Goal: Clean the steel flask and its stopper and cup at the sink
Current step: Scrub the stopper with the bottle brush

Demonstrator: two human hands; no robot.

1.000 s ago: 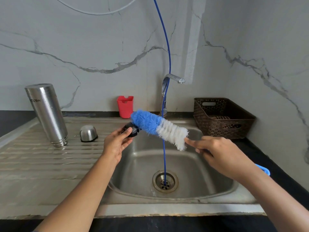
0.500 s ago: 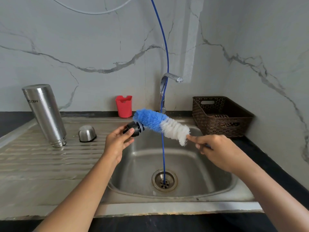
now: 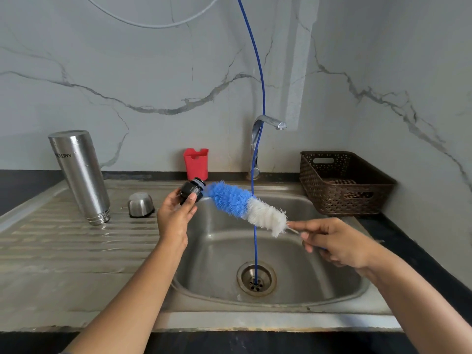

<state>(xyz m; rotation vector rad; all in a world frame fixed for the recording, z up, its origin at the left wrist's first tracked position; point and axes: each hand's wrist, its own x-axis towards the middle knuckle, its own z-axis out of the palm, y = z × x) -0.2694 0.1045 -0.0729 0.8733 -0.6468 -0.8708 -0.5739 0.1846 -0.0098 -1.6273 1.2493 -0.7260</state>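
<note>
Left hand (image 3: 173, 218) grips stopper (image 3: 192, 190), neck pointing up-right; right hand (image 3: 337, 244) pinches brush (image 3: 245, 205) handle.

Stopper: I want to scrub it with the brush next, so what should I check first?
1. Grip on stopper by left hand: ok.
2. Grip on brush handle by right hand: ok.
3. Blue tip of brush aimed at stopper: ok.
4. Bristles held over the sink: ok.
5. Water running from tap: not ok, none seen.
6. Soap on the bristles: cannot tell.
</note>
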